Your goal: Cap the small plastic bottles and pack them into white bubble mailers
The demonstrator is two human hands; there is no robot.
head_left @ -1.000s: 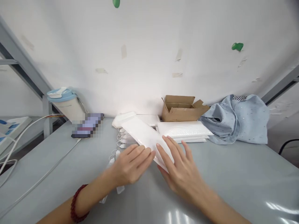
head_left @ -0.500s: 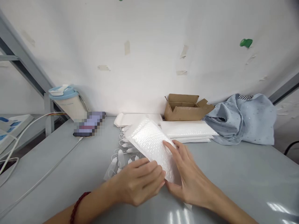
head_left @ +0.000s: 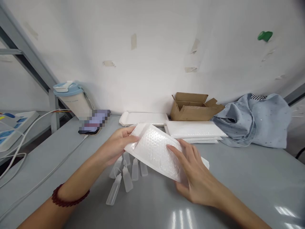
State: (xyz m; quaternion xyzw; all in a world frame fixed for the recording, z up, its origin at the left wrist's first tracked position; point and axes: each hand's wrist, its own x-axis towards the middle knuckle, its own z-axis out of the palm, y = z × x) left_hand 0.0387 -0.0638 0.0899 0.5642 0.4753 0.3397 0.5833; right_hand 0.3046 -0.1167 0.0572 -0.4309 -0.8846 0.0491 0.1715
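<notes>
A white bubble mailer (head_left: 158,151) is held up at a slant over the grey table by both hands. At its upper left end, my left hand (head_left: 116,143) pinches the flap between thumb and fingers. My right hand (head_left: 193,168) grips the lower right end, thumb beneath and fingers across the bubbled face. Below and left of the mailer lie several small translucent plastic bottles (head_left: 128,179) with looped cap ties; the mailer and left hand partly cover them. Behind the right hand, more white bubble mailers (head_left: 196,129) lie stacked.
An open cardboard box (head_left: 196,111) stands behind the stack, beside a light blue cloth (head_left: 267,121). Another white mailer (head_left: 145,118) lies by the wall. At left are a tumbler (head_left: 75,101), a phone (head_left: 96,122) with its cable (head_left: 62,162), and a power strip (head_left: 16,128).
My left hand has moved from the mailer's lower edge up to its flap end. The mailer has turned flatter, and more of the bottles show beneath it.
</notes>
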